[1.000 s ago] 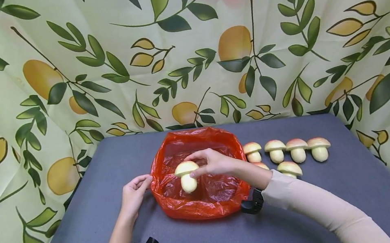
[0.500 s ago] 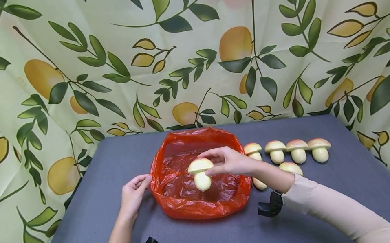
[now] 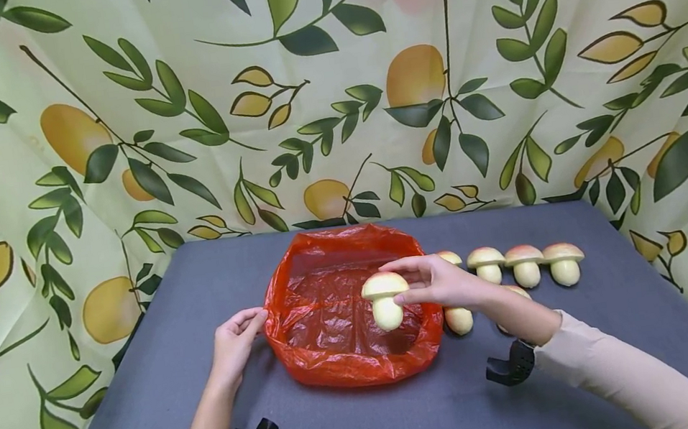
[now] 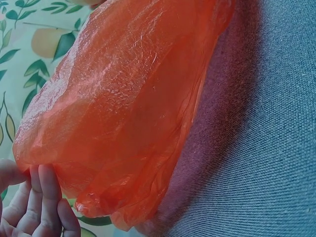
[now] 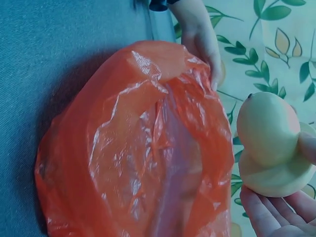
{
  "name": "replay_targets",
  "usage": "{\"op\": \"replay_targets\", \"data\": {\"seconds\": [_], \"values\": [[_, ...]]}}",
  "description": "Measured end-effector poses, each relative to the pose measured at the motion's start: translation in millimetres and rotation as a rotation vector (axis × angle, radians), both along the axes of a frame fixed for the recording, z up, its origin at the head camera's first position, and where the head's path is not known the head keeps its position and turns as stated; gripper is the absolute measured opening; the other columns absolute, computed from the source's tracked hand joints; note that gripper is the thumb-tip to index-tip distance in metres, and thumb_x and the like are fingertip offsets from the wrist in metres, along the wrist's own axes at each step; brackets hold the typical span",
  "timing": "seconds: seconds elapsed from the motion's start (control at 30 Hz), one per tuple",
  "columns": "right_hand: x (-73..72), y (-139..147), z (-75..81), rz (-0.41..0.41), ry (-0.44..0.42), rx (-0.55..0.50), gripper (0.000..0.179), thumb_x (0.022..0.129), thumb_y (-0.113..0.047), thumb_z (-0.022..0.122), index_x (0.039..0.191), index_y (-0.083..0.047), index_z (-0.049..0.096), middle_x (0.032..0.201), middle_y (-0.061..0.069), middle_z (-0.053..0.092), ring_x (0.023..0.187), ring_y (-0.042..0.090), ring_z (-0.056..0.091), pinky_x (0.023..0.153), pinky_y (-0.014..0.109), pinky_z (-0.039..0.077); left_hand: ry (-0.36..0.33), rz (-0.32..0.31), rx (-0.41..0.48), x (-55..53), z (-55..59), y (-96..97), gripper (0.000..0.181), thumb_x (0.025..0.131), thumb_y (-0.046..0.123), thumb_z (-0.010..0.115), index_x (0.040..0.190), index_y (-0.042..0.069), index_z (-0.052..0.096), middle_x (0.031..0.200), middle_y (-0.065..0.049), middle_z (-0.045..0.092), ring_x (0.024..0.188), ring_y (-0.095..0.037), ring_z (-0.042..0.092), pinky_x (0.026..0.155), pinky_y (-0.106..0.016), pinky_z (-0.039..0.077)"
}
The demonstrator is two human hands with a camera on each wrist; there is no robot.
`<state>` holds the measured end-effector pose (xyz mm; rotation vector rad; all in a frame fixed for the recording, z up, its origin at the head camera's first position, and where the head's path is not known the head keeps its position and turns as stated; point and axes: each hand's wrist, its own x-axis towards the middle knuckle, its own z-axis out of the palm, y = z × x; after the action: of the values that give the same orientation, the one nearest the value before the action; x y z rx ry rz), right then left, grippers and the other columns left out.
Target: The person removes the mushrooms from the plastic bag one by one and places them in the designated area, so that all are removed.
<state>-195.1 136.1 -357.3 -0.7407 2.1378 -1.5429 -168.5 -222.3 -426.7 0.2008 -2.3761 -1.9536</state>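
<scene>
A red plastic bag (image 3: 365, 371) stands with its mouth spread wide on the table. At its left rim, the thumb and fingertips of my left hand (image 3: 237, 341) pinch the plastic; the left wrist view shows that hand (image 4: 37, 207) at the bag's edge. My right hand (image 3: 444, 281) holds a toy-like mushroom (image 3: 388, 316) with a pale yellow stem and a pink-tinged cap, upright over the right part of the bag's opening. In the right wrist view the thumb and fingers hold the mushroom (image 5: 269, 128) by its cap, beside the bag (image 5: 133, 148).
Several similar mushrooms (image 3: 523, 267) lie in a row right of the bag. Another mushroom (image 3: 459, 320) sits close against the bag's right side, and one more is partly hidden behind my right wrist. A patterned cloth (image 3: 334, 136) hangs behind the grey table (image 3: 148, 414).
My right hand has moved to the right with the mushroom, from the middle of the bag's opening toward its right rim. The left hand and the bag have stayed in place.
</scene>
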Motion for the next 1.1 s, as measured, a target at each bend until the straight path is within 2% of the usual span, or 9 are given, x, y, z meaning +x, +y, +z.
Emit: {"op": "replay_targets", "data": {"seconds": [0.2, 0.43, 0.77, 0.87, 0.97, 1.1], "values": [[2.3, 13.5, -1.6, -0.016, 0.038, 0.029, 0.057, 0.087, -0.017, 0.071, 0.137, 0.0, 0.049, 0.128, 0.024, 0.061, 0.102, -0.003, 0.064, 0.084, 0.018, 0.053, -0.002, 0.008, 0.004, -0.4, -0.4, 0.4, 0.028, 0.096, 0.015, 0.059, 0.109, -0.009, 0.063, 0.068, 0.024, 0.066, 0.067, 0.002, 0.064, 0.072, -0.02, 0.054], [4.7, 28.4, -2.8, -0.017, 0.08, 0.025, 0.057, 0.088, -0.013, 0.069, 0.138, 0.003, 0.047, 0.128, 0.027, 0.057, 0.098, -0.003, 0.064, 0.081, 0.019, 0.054, 0.003, -0.004, 0.003, 0.0, -1.1, -0.4, 0.029, 0.096, 0.016, 0.058, 0.11, -0.009, 0.062, 0.069, 0.023, 0.066, 0.068, 0.002, 0.065, 0.072, -0.021, 0.054], [7.0, 52.3, 1.1, -0.071, 0.035, 0.037, 0.061, 0.089, -0.016, 0.068, 0.14, 0.004, 0.042, 0.139, 0.028, 0.05, 0.106, -0.007, 0.061, 0.086, 0.017, 0.053, -0.007, -0.009, 0.0, -0.3, -0.6, 0.6, 0.033, 0.096, 0.018, 0.058, 0.113, -0.01, 0.061, 0.069, 0.024, 0.066, 0.068, 0.002, 0.065, 0.073, -0.02, 0.054], [7.9, 59.7, 1.4, -0.084, 0.032, 0.024, 0.06, 0.09, -0.015, 0.067, 0.141, 0.003, 0.042, 0.137, 0.019, 0.056, 0.108, -0.005, 0.062, 0.087, 0.018, 0.052, -0.009, -0.008, -0.001, 0.0, -0.5, 0.6, 0.033, 0.097, 0.017, 0.058, 0.114, -0.01, 0.061, 0.069, 0.024, 0.066, 0.068, 0.002, 0.064, 0.073, -0.02, 0.053], [8.8, 67.2, 1.0, -0.077, 0.054, 0.008, 0.057, 0.091, -0.012, 0.065, 0.141, 0.004, 0.042, 0.13, -0.002, 0.062, 0.108, -0.005, 0.062, 0.088, 0.017, 0.052, -0.009, -0.009, 0.001, 0.5, -0.4, 0.6, 0.033, 0.097, 0.017, 0.058, 0.114, -0.011, 0.061, 0.069, 0.024, 0.066, 0.068, 0.002, 0.064, 0.073, -0.019, 0.053], [10.6, 76.5, 0.1, -0.062, 0.1, -0.01, 0.054, 0.092, -0.007, 0.062, 0.14, 0.008, 0.041, 0.123, -0.025, 0.06, 0.109, -0.007, 0.061, 0.087, 0.016, 0.051, -0.014, -0.008, 0.001, 0.6, -0.5, 0.6, 0.033, 0.097, 0.018, 0.058, 0.114, -0.01, 0.061, 0.069, 0.023, 0.066, 0.069, 0.002, 0.064, 0.073, -0.019, 0.053]]}}
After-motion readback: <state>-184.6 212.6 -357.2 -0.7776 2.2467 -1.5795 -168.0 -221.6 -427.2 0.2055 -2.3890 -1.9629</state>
